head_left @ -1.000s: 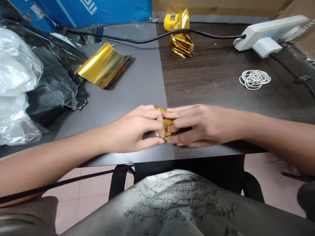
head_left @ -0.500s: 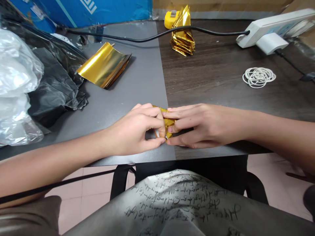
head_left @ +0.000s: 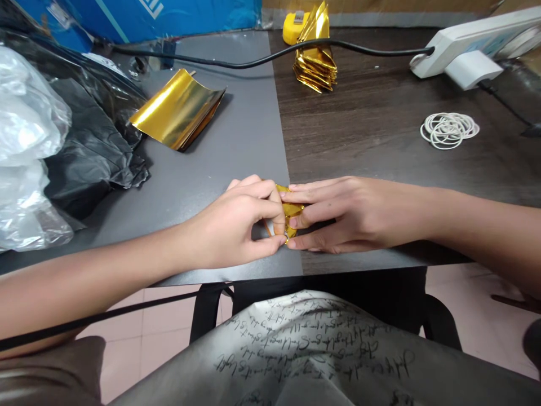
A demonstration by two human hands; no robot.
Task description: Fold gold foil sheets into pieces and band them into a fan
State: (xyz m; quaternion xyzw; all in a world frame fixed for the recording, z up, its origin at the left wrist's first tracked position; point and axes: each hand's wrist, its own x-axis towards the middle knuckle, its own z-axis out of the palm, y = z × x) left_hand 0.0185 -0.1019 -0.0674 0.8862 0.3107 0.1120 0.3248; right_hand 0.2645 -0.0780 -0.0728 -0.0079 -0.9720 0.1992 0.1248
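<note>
A small folded piece of gold foil paper (head_left: pixel 292 210) lies near the table's front edge, mostly covered by fingers. My left hand (head_left: pixel 240 223) pinches its left part, thumb and fingertips meeting at a white-and-orange edge. From the other side, my right hand (head_left: pixel 338 214) presses its fingertips down on the gold surface, fingers slightly spread. Beyond my left hand rests a stack of gold foil sheets (head_left: pixel 177 110), bent over in the middle. A bundle of folded gold foil pieces (head_left: pixel 316 65) sits further back under a black cable.
The black cable (head_left: pixel 236 64) crosses the back to a white power strip (head_left: pixel 469 48) with a plug. White rubber bands (head_left: pixel 449 130) lie at the right. A yellow tape measure (head_left: pixel 291 28) is behind. Crumpled plastic bags (head_left: pixel 91 141) fill the left. A blue box (head_left: pixel 181 20) borders the back.
Both hands stay at the gold foil paper with barely any movement of the fingers. The whole view has shifted slightly.
</note>
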